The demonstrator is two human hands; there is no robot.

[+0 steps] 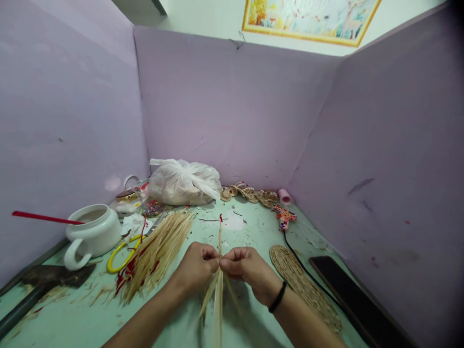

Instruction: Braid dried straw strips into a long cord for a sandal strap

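The left hand [197,266] and the right hand [243,267] are both pinched shut on a thin braid of straw [219,237], low in the middle of the counter [250,227]; its tied top points away from the person and its loose ends hang down toward them. If one hand lets go or pulls too hard, the braid could come loose or a dry strand could snap. The loose straw pile [159,251] and yellow scissors [121,253] lie just left, so a wide elbow could scatter the pile, or bump the white pot [94,232].
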